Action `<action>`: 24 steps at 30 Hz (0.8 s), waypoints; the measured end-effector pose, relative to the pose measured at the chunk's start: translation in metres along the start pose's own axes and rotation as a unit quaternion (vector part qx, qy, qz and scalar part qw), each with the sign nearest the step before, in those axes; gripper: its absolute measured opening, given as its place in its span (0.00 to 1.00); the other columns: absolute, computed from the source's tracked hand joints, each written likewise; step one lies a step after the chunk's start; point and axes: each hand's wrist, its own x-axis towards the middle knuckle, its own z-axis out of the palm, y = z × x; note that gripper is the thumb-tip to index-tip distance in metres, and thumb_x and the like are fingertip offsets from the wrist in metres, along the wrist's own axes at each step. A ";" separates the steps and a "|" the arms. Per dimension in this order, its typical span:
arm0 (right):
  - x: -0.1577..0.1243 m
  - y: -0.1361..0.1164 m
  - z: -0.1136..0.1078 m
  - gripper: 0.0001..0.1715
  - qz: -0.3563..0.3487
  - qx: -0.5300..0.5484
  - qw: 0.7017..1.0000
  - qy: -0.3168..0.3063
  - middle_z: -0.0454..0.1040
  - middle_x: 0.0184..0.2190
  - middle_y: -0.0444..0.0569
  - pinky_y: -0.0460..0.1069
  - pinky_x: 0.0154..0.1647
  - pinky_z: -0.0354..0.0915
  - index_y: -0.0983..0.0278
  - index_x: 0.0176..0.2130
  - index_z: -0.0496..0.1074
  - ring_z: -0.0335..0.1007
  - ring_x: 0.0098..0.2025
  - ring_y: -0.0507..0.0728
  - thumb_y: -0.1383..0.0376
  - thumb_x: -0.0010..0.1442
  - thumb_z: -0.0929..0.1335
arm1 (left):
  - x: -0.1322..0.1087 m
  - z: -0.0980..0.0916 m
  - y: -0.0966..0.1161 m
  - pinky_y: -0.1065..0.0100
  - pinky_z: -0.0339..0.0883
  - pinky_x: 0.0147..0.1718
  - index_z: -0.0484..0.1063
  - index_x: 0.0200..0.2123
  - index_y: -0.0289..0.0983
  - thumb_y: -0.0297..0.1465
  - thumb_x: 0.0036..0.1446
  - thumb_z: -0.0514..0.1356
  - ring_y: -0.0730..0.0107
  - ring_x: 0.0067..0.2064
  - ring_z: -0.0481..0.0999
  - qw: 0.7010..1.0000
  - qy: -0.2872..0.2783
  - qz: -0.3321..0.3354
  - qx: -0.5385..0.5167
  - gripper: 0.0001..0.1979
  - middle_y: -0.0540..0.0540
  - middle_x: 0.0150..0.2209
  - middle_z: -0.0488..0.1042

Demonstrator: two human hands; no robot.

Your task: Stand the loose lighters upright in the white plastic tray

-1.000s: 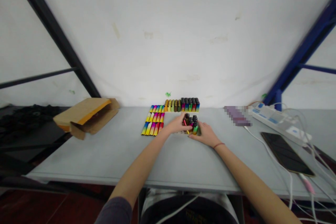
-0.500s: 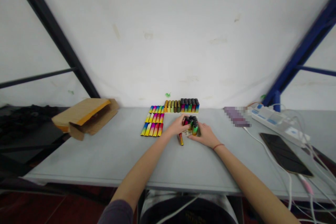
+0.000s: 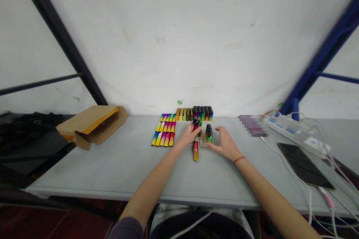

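Observation:
My left hand (image 3: pixel 189 136) is closed around dark-topped, shiny coloured lighters (image 3: pixel 199 124) over the left part of a small pale tray (image 3: pixel 202 141). The fingers partly hide them, so their number is unclear. A red-and-gold lighter-like piece (image 3: pixel 195 152) lies in front of this hand. My right hand (image 3: pixel 227 145) is open, thumb and fingers apart, on the tray's right side. Beside its thumb, a row of upright black-topped lighters (image 3: pixel 209 133) stands in the tray.
Shiny multicoloured pieces (image 3: pixel 162 139) lie in rows at left. Behind stand a yellowish upright block (image 3: pixel 184 114) and black-topped lighters (image 3: pixel 203 114). A torn cardboard box (image 3: pixel 89 123) is at far left; a phone (image 3: pixel 304 164), a power strip (image 3: pixel 300 134) and cables are at right.
My right hand has opened and moved right, away from the lighters. My left hand has shifted slightly left with lighters, uncovering part of the tray. The red-and-gold piece shows more fully.

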 end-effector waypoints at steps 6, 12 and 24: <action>-0.018 -0.077 -0.013 0.23 0.031 -0.090 0.983 -0.155 0.80 0.37 0.57 0.51 0.35 0.66 0.65 0.50 0.67 0.79 0.37 0.64 0.49 0.68 0.64 | -0.001 -0.005 0.019 0.71 0.71 0.29 0.72 0.36 0.36 0.39 0.55 0.67 0.70 0.31 0.78 0.947 0.157 -0.157 -0.231 0.13 0.47 0.29 0.77; -0.018 -0.116 0.016 0.18 0.041 -0.018 0.973 -0.227 0.81 0.41 0.57 0.50 0.34 0.64 0.66 0.53 0.66 0.80 0.38 0.63 0.66 0.64 0.64 | -0.033 -0.042 0.043 0.70 0.75 0.30 0.71 0.29 0.35 0.24 0.54 0.63 0.74 0.26 0.75 0.892 0.173 -0.320 -0.270 0.03 0.50 0.24 0.74; 0.038 -0.146 0.032 0.09 -0.019 -0.040 0.993 -0.105 0.78 0.40 0.55 0.50 0.36 0.67 0.64 0.45 0.70 0.77 0.41 0.62 0.62 0.70 0.64 | -0.061 -0.042 0.041 0.68 0.75 0.33 0.70 0.29 0.37 0.42 0.54 0.68 0.65 0.33 0.81 0.849 0.129 -0.291 -0.422 0.16 0.49 0.26 0.76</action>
